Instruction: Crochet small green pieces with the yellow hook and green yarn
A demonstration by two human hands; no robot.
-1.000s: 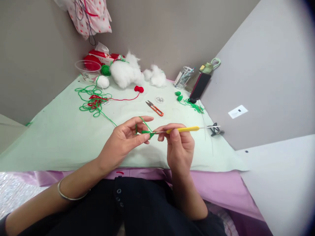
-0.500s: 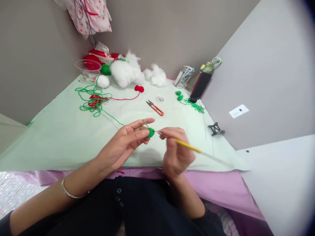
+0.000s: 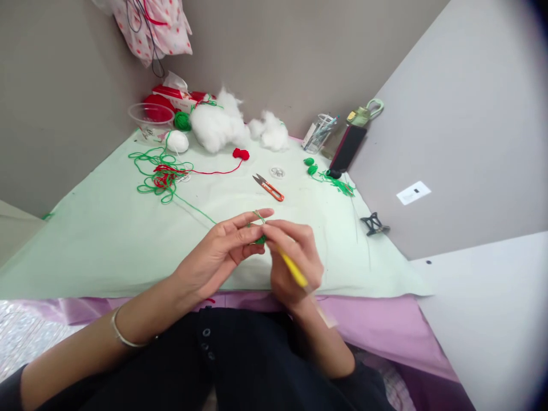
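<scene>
My left hand (image 3: 222,245) pinches a small green crochet piece (image 3: 260,240) between thumb and fingers, with green yarn looped over the raised index finger. From there a strand of green yarn (image 3: 194,209) runs back to a loose tangle on the table. My right hand (image 3: 297,260) is closed around a crochet hook (image 3: 292,267) with a yellow handle, blurred at its lower end. The hook's tip is hidden behind the fingers, which meet the left hand at the piece. Beyond the hands lie orange thread snips (image 3: 269,188).
Green and red yarn (image 3: 165,177) lies tangled at left, near a white yarn ball (image 3: 177,141) and plastic tub (image 3: 150,123). White stuffing (image 3: 216,123) and a red crochet piece (image 3: 241,154) sit behind. At right are a pen cup (image 3: 317,134), a phone (image 3: 349,148) and green pieces (image 3: 311,169).
My right hand has moved left, up against the left fingers, and the hook has swung to a steeper downward slant. The green piece is now more covered by fingers.
</scene>
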